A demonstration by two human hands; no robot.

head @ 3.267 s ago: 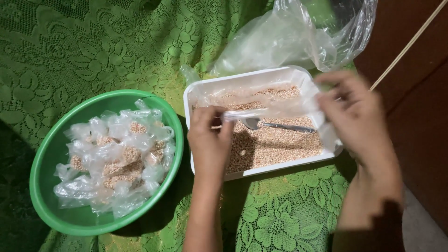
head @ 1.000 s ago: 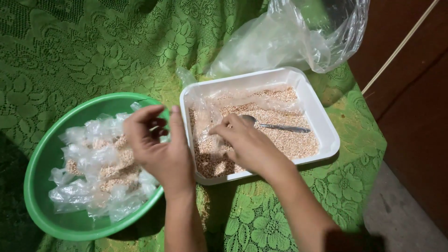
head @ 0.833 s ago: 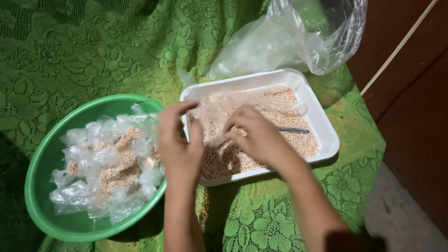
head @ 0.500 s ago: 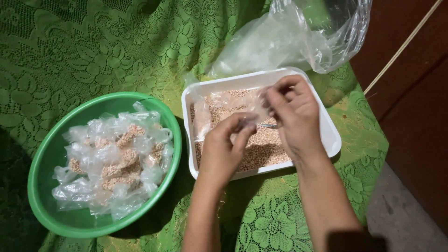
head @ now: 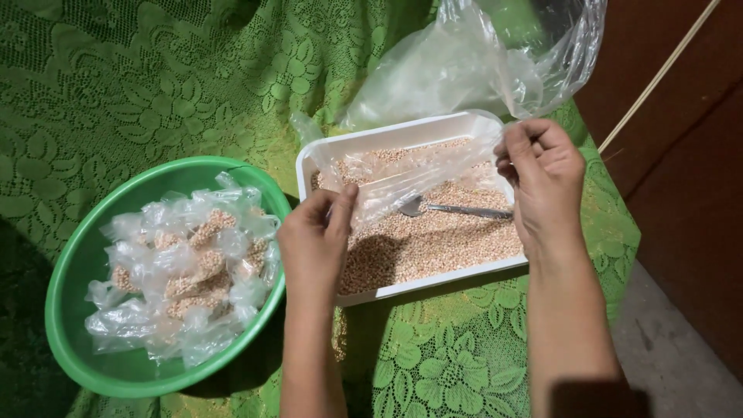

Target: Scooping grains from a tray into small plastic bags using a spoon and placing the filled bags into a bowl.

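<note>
Two hands: both were pinched shut on one small clear plastic bag, stretched between them above the white tray.
Left hand: thumb and fingers were pressed together on the bag's lower left end, over the tray's near left part.
Right hand: fingers were curled tight on the bag's upper right end, at the tray's far right corner.
Bag axis: long axis ran from lower left up to upper right, held taut and slightly slanted; a few grains seemed to sit inside, though I could not tell which end was the mouth.
Tray contents: a layer of pale brown grain, with a metal spoon lying flat on it, bowl to the left, handle toward the right hand.
Edges: the left wrist crossed the tray's near rim; the right forearm crossed its right rim.
Green bowl: just beside the tray on the left, rims nearly touching, heaped with filled, tied small bags.
Large clear bag: lay crumpled behind the tray, touching its far rim.
Open room: green lace cloth lay bare beyond the bowl and in front of the tray; the table edge fell away close on the right.
</note>
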